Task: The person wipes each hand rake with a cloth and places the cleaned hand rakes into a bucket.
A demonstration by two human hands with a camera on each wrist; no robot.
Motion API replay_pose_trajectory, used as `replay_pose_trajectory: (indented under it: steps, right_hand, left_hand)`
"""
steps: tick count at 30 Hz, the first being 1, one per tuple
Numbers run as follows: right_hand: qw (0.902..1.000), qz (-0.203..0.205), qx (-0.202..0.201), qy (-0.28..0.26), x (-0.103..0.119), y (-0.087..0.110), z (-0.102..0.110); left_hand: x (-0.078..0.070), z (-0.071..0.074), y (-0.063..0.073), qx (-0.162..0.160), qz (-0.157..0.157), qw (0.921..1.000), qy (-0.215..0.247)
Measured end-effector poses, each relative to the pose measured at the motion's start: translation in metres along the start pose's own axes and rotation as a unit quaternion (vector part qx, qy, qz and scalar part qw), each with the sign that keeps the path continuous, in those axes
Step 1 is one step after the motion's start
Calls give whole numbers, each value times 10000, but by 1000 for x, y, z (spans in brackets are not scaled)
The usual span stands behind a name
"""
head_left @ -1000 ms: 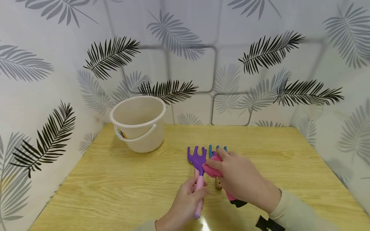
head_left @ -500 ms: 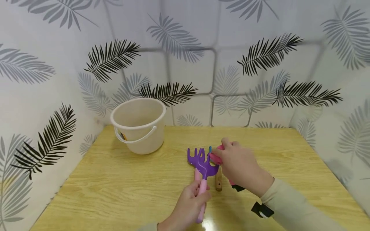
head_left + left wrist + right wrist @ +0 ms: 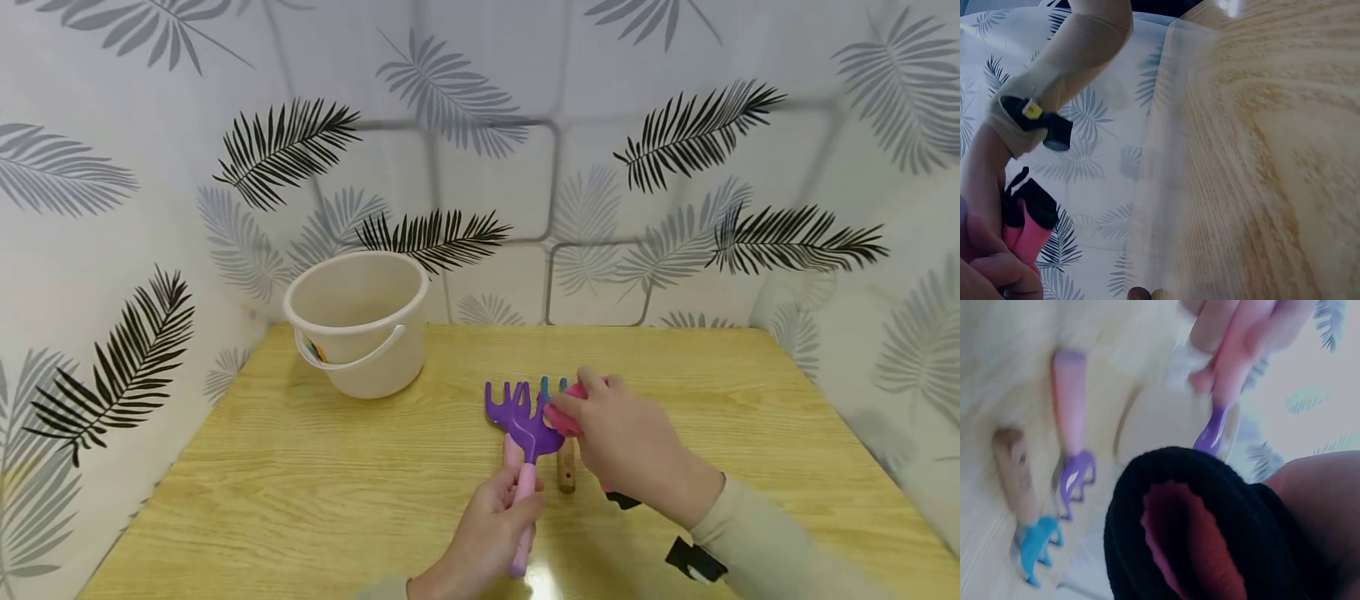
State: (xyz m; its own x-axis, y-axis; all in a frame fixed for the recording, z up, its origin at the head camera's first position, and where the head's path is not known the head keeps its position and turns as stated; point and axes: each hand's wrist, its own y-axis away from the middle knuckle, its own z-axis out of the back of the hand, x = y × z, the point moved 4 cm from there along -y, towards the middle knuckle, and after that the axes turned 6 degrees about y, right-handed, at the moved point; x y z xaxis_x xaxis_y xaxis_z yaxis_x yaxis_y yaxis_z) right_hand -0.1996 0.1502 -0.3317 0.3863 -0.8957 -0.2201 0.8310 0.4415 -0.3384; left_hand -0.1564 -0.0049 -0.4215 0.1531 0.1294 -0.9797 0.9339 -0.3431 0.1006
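Note:
Low in the head view, my left hand grips the pink handle of a purple toy hand rake, tines pointing away from me. My right hand pinches a bunched pink glove against the right side of the rake's head. The glove's black cuff gapes toward the right wrist camera, and its pink body shows in the left wrist view. Below the held rake lies a second purple rake with a pink handle. Beside it is a blue rake with a wooden handle, partly hidden by my right hand in the head view.
A cream bucket with its handle down stands at the table's back left. The wood-grain table meets a leaf-patterned backdrop behind and at both sides. A strapped black device sits at my right wrist.
The held rake has shifted right and tilted, its head now overlapping the second purple rake. My right hand and the glove have moved slightly up and right along the rake's head.

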Motion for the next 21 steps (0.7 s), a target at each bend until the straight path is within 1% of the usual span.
replay_pose_trajectory:
  steps: [2,4,7,11,13,17,19,21]
  right_hand:
    - [9998,-178,38,-22,-8,-4,-4]
    - [9996,-293,-17,-10,-12,-7,-7]
    - [9991,-275,-310,96,-10,-5,-8]
    - [9974,-111,-681,223,6,6,-6]
    - [9966,53,-790,244,17,12,-3]
    - [9937,448,-1010,170,37,21,0]
    - [9925,508,-1106,100,40,24,-1]
    - [9925,459,-1129,28,39,23,-3]
  left_hand:
    - [-1,-1,2,61,-56,10000,-4]
    - [-2,-2,2,87,-80,9999,14]
    - [-5,-1,1,37,-58,9998,178]
    - [-7,1,-3,-81,-88,9992,390]
    - [-8,2,-4,-148,-142,9990,408]
    - [-7,4,-6,-205,-144,9987,435]
    - [-7,4,-6,-196,-115,9989,421]
    - [-6,5,-6,-179,-49,9987,464]
